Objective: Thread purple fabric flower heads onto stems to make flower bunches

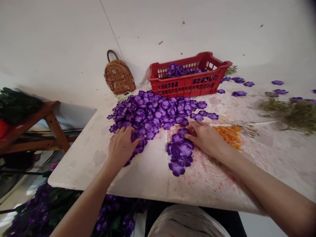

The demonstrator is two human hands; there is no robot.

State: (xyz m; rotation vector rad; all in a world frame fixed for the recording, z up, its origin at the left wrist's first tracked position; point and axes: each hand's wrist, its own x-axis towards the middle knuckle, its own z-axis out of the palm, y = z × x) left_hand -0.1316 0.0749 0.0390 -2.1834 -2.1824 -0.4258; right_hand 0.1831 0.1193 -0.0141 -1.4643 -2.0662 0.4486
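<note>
A big heap of purple fabric flower petals [153,112] lies on the white table [148,177]. My left hand [122,146] rests palm down on the near left edge of the heap, fingers curled over petals. A smaller row of overlapping purple petals [180,151] runs toward me in the middle. My right hand [206,138] lies flat at the far end of that row, fingers stretched out and touching a petal.
A red slotted crate [190,77] holding more purple petals stands behind the heap. A small brown backpack [118,76] leans against the wall. Orange bits [229,135] and dried green stems [291,113] lie right. A wooden frame [49,126] stands left; purple flower bunches [46,210] lie below.
</note>
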